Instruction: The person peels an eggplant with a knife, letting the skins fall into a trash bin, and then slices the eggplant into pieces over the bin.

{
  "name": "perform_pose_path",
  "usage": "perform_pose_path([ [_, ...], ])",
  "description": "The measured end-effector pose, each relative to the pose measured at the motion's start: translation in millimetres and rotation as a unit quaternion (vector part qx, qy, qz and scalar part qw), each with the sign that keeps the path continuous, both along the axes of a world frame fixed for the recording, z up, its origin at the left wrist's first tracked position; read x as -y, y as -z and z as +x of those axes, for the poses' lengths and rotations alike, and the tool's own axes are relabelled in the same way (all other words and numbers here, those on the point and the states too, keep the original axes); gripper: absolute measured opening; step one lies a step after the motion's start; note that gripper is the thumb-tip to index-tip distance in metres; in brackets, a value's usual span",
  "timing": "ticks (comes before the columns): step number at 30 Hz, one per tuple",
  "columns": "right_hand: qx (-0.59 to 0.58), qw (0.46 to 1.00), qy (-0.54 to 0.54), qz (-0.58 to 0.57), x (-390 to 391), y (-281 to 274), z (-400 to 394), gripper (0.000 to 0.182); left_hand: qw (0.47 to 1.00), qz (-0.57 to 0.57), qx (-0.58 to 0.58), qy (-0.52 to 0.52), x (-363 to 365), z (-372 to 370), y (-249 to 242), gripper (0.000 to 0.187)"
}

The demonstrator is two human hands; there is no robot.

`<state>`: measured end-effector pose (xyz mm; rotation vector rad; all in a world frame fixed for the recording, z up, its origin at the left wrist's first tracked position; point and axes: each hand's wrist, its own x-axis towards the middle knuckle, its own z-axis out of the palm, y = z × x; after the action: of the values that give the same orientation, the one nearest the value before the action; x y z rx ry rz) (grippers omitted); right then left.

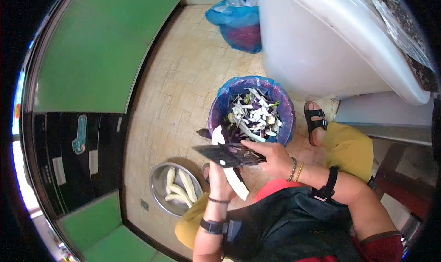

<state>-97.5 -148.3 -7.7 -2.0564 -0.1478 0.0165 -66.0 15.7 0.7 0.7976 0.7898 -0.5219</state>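
My right hand (271, 157) is closed on a wide dark cleaver (229, 154), whose blade points left. Under the blade, my left hand (219, 177) holds a long peeled white vegetable (237, 184); its fingers are mostly hidden by the cleaver. One end of the vegetable shows above the blade, the other slants down past my wrist. Just beyond my hands stands a bin lined with a blue bag (288, 103), holding white pieces and dark purple peelings (257, 115). A dark purple vegetable (204, 133) lies against the bin's left side.
On the tiled floor at lower left, a metal bowl (156, 181) holds several peeled vegetables (187, 184). A filled blue bag (241, 27) stands at the top beside a white appliance (312, 46). Green cabinets (101, 46) line the left. My sandalled foot (315, 124) is right of the bin.
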Motion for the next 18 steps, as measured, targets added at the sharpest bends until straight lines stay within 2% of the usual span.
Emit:
perform_pose_path([
  [1,-0.008,0.999,-0.035,-0.014,0,-5,-3,0.056,0.999,0.029,0.038,-0.019,2,3,1,0.056],
  [3,0.005,0.998,-0.064,-0.015,2,-16,-7,0.062,0.999,-0.011,0.032,0.039,-13,15,8,0.056],
  [4,-0.01,0.996,-0.086,-0.017,4,-24,-9,0.062,0.998,0.012,0.044,0.05,-15,22,5,0.059],
  [5,-0.025,0.994,-0.108,-0.02,5,-29,-11,0.063,0.994,-0.034,0.056,0.087,-21,28,11,0.058],
  [7,0.024,0.992,-0.118,-0.022,4,-29,-18,0.064,0.995,-0.056,0.074,0.022,-20,35,10,0.065],
  [9,0.058,0.99,-0.128,-0.003,7,-38,-21,0.065,0.995,-0.075,0.055,-0.02,-16,40,7,0.059],
  [11,0.071,0.986,-0.151,-0.021,8,-40,-22,0.066,0.994,-0.086,0.057,-0.023,-14,44,9,0.059],
  [13,0.108,0.985,-0.13,-0.038,9,-39,-25,0.065,0.994,-0.082,0.062,-0.028,-9,47,12,0.059],
  [18,0.113,0.984,-0.11,-0.087,13,-36,-26,0.068,0.993,-0.113,0.032,0.001,11,51,15,0.057],
])
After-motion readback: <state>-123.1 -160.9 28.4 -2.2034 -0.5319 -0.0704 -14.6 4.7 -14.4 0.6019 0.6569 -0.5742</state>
